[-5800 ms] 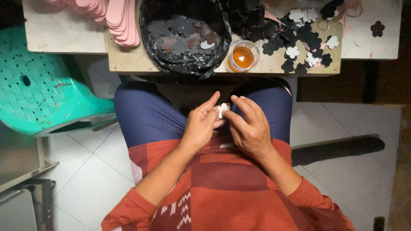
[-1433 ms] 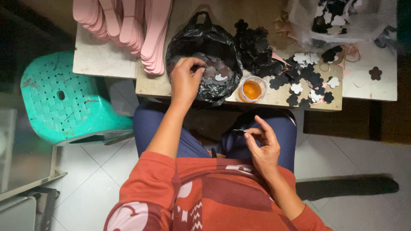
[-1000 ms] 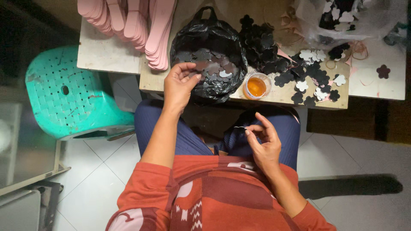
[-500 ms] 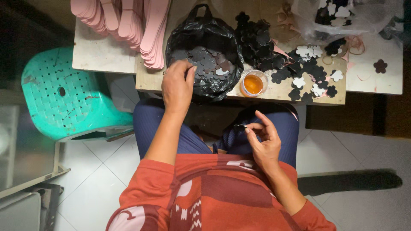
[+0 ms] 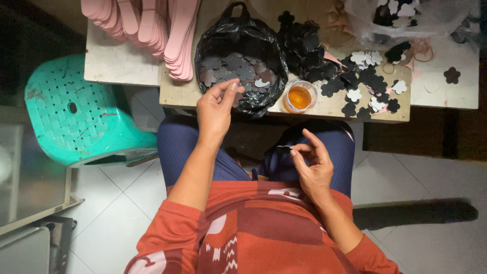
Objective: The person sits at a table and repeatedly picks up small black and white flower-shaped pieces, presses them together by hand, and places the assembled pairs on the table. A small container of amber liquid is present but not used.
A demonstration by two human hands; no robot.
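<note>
My left hand (image 5: 215, 109) reaches up to the near rim of a black plastic bag (image 5: 213, 40) full of grey flower-shaped cutouts (image 5: 236, 66). Its thumb and forefinger are pinched together just over the rim; I cannot make out whether a cutout is between them. My right hand (image 5: 313, 165) stays over my lap and pinches a small dark piece (image 5: 283, 148) between thumb and forefinger. A small clear cup of orange liquid (image 5: 300, 97) stands just right of the bag.
Black and white flower cutouts (image 5: 365, 86) lie scattered on the wooden table (image 5: 177, 94). Pink flat strips (image 5: 152, 25) are stacked at the table's left. A teal plastic stool (image 5: 76, 116) stands to my left. A clear plastic bag (image 5: 406, 15) lies at the far right.
Earlier both hands worked a small white piece over my lap. My left hand then went into the black bag and has now drawn back to its near rim, fingers pinched. The right hand stays put.
</note>
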